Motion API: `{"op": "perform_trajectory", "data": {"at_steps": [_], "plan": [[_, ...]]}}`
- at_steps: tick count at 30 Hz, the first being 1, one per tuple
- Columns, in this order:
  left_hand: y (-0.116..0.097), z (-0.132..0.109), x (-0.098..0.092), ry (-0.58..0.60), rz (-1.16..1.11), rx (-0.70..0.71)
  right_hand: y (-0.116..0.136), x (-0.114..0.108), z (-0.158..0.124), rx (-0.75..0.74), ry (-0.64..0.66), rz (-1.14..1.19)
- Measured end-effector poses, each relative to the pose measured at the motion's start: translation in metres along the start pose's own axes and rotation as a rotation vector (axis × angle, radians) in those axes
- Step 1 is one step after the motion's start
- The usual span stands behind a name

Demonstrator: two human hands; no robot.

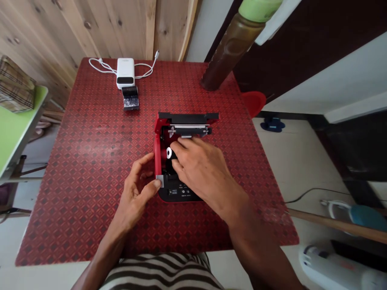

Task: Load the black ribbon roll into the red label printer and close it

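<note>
A red and black machine [157, 155] with its lid raised stands on the red patterned table [90, 181]. Inside its bay is a dark roll with a white ring-shaped end [169, 153]. My right hand [199, 165] reaches into the bay from above, its fingers closed on this roll; the fingertips are partly hidden. Along the machine's left side, my left hand [139, 185] rests with fingers apart, the thumb on the front left corner of the black panel and the index finger at the red side wall.
A white power bank [125, 70] with a cable and a small black wrapped item [131, 98] lie at the back left. Toward the back right stands a tall brown bottle [229, 52] with a green lid. A red stool [254, 102] is beyond the right edge.
</note>
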State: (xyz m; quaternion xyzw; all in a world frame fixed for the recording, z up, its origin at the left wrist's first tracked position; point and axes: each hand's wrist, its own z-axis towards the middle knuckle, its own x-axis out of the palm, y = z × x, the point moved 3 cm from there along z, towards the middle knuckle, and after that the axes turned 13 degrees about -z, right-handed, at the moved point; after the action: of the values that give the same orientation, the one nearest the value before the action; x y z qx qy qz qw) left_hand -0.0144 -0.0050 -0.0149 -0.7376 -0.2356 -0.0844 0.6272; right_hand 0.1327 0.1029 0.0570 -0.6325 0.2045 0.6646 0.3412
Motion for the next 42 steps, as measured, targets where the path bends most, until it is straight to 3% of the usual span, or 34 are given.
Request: {"op": "perform_trajectory", "data": {"at_steps": [6, 10, 14, 16, 18, 20, 22, 26, 32, 36, 42], "plan": [[-0.001, 0.0, 0.0, 0.007, 0.011, 0.034, -0.003, -0.015, -0.016, 0.031, -0.192, 0.034], [0.0, -0.001, -0.001, -0.006, 0.018, 0.01, -0.029, -0.034, -0.045, 0.15, -0.403, 0.353], [0.004, -0.001, -0.006, -0.03, 0.036, 0.033, -0.061, -0.018, -0.094, 0.562, -0.562, 0.724], [0.007, 0.0, -0.009, -0.029, 0.049, 0.058, -0.066, 0.003, -0.12, 0.828, -0.655, 0.716], [0.009, 0.001, -0.011, -0.021, 0.054, 0.071, -0.059, 0.028, -0.14, 0.981, -0.654, 0.629], [0.01, 0.001, -0.012, -0.017, 0.047, 0.069, -0.043, 0.05, -0.148, 0.951, -0.554, 0.567], [0.01, 0.002, -0.012, -0.023, 0.045, 0.066, -0.024, 0.067, -0.15, 0.818, -0.454, 0.588], [0.01, 0.002, -0.013, -0.046, 0.077, 0.087, -0.003, 0.075, -0.15, 0.593, -0.378, 0.649], [0.011, 0.005, -0.014, -0.063, 0.12, 0.104, -0.015, 0.069, -0.15, 0.467, -0.313, 0.632], [0.011, 0.006, -0.015, -0.05, 0.104, 0.107, -0.019, 0.07, -0.152, 0.458, -0.328, 0.629], [0.01, 0.006, -0.015, -0.051, 0.102, 0.115, -0.02, 0.078, -0.159, 0.488, -0.225, 0.751]]}}
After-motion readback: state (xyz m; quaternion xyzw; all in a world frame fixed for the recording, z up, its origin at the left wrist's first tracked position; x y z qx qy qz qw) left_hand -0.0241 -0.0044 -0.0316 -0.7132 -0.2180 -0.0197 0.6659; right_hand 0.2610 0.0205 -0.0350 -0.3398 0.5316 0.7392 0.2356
